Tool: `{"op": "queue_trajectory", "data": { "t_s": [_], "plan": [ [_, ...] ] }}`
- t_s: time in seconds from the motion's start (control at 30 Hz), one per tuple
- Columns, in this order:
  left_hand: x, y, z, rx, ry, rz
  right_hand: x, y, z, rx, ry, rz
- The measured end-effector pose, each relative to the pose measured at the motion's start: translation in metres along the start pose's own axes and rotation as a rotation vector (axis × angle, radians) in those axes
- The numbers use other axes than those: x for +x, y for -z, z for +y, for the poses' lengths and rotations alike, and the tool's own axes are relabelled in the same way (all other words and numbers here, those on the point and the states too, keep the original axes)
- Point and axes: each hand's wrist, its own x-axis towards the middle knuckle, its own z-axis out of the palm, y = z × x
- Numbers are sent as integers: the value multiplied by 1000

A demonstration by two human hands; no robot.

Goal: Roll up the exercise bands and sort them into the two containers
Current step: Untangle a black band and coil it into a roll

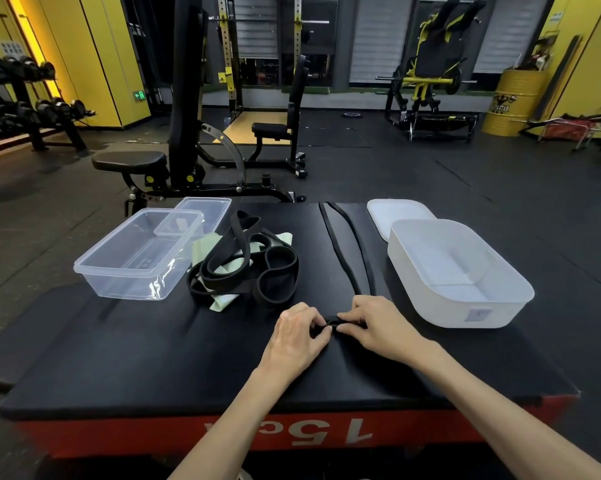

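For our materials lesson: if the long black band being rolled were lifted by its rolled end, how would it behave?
Probably floppy: the long black band lies in wavy lines on the mat, so its tail would dangle. The rolled end may spring open if released; the left hand and right hand both pinch it.

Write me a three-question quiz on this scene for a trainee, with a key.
1. True or false: the clear container and the white tub both hold no bands.
2. What do the left hand and right hand pinch? A) the rolled end of a long black band B) a lid C) a green band
3. Fill in: the pile of unrolled bands lies beside the ____ container.
Key: 1 true; 2 A; 3 clear.
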Motion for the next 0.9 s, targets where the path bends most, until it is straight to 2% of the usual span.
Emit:
{"op": "queue_trajectory", "data": {
  "t_s": [0.13,0.27,0.5,0.73,0.9],
  "plan": [
    [-1,3,3,-32,36,-11,-9,-16,-9,85,-81,150],
    [0,12,3,-229,113,-65,-7,-23,-12,108,-151,208],
    [-1,18,0,-373,87,-153,5,-8,3,180,-78,35],
    [2,17,6,-272,147,-154,33,-9,-18,203,59,-92],
    [1,17,7,-230,187,-116,34,-10,-19,210,-1,-108]
  ]
}}
